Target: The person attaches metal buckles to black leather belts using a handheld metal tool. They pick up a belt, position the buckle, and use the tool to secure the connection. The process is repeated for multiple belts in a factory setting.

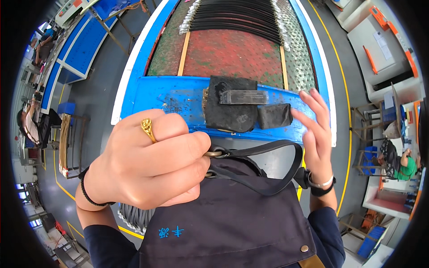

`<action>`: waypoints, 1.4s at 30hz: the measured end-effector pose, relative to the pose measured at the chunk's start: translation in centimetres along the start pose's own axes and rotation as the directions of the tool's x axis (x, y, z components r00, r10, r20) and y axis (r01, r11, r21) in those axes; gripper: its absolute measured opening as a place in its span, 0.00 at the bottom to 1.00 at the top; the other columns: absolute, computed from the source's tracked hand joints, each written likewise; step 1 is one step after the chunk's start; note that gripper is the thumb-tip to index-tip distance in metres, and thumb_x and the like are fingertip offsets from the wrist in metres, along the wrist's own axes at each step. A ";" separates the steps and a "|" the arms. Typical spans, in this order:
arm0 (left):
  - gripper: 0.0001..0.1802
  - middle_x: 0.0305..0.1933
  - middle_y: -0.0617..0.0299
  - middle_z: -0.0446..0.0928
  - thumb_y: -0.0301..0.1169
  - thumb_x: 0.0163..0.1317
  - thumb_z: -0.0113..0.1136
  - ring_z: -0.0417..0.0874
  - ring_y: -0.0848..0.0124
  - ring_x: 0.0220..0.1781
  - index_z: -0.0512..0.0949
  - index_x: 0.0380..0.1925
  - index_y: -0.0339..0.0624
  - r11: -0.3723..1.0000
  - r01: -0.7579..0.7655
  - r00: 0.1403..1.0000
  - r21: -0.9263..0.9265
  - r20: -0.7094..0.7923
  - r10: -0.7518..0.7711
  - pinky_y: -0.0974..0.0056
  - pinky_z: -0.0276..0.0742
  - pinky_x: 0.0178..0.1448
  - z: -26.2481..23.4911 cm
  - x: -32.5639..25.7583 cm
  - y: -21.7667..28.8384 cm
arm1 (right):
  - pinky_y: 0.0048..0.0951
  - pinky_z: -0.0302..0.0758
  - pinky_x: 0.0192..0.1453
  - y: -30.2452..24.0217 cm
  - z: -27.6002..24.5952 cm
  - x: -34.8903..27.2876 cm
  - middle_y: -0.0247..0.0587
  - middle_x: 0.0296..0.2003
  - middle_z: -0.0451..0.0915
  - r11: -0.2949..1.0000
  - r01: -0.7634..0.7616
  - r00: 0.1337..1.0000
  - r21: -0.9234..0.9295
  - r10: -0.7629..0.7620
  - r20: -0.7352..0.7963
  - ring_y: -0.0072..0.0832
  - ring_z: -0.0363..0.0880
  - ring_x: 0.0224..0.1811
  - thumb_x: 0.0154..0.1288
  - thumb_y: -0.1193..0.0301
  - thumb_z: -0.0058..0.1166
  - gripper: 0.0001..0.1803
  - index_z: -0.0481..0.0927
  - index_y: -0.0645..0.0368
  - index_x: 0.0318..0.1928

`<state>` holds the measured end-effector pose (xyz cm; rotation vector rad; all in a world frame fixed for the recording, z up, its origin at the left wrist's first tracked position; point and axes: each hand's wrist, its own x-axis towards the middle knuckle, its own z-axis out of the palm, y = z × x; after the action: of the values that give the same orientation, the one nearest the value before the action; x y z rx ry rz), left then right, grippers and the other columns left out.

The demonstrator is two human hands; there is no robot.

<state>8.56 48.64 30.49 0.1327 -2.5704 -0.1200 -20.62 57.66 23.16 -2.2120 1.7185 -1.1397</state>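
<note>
My left hand (152,165), with a gold ring on one finger, is closed in a fist above the near edge of the blue workbench (152,94). Whatever its fingers hold, if anything, is hidden. Right beside its knuckles in the picture is a brass-coloured ring (215,153) on the looped black strap (295,156) of my dark apron (223,214). My right hand (318,134) is open, fingers spread, near a small black block (275,116). Left of that block lies a worn black pad (230,117) with a dark flat bar (245,97) across it.
Beyond the pad, a row of black hoses (234,18) spans two wooden strips (183,53) on a worn red-green surface (228,53). A grey bundle (132,218) shows below my left wrist. Other people are at work at the far left and right, beside benches and machines.
</note>
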 end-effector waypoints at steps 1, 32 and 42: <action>0.11 0.29 0.62 0.75 0.26 0.26 0.57 0.71 0.67 0.23 0.76 0.18 0.42 1.000 -0.009 1.000 -0.005 -0.004 0.009 0.67 0.66 0.24 0.1 0.1 0.0 | 0.49 0.44 0.70 -1.6 -0.8 0.2 0.46 0.58 0.69 0.992 0.117 0.993 -0.046 -0.117 -0.003 0.50 0.58 0.65 0.70 0.55 0.35 0.22 0.83 0.50 0.44; 0.10 0.30 0.57 0.71 0.21 0.35 0.55 0.72 0.66 0.28 0.75 0.24 0.35 0.802 0.504 0.840 -0.321 -0.036 -0.542 0.66 0.68 0.30 1.7 -3.3 0.1 | 0.59 0.42 0.68 11.3 7.7 -7.2 0.46 0.62 0.62 0.781 -0.315 0.923 -0.539 0.384 0.017 0.47 0.48 0.69 0.63 0.62 0.47 0.19 0.77 0.59 0.50; 0.13 0.28 0.63 0.65 0.36 0.55 0.57 0.63 0.76 0.30 0.71 0.26 0.35 0.387 0.569 0.463 -0.725 -0.107 -0.880 0.71 0.58 0.35 4.2 -7.6 -0.2 | 0.61 0.38 0.68 12.1 11.6 -10.8 0.45 0.66 0.55 0.746 -0.198 0.899 -0.636 0.396 0.185 0.48 0.42 0.71 0.59 0.62 0.52 0.20 0.76 0.61 0.49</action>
<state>12.72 49.60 22.88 0.9853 -1.6206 -1.1149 -23.76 58.92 3.53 -2.1074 2.4028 -0.1372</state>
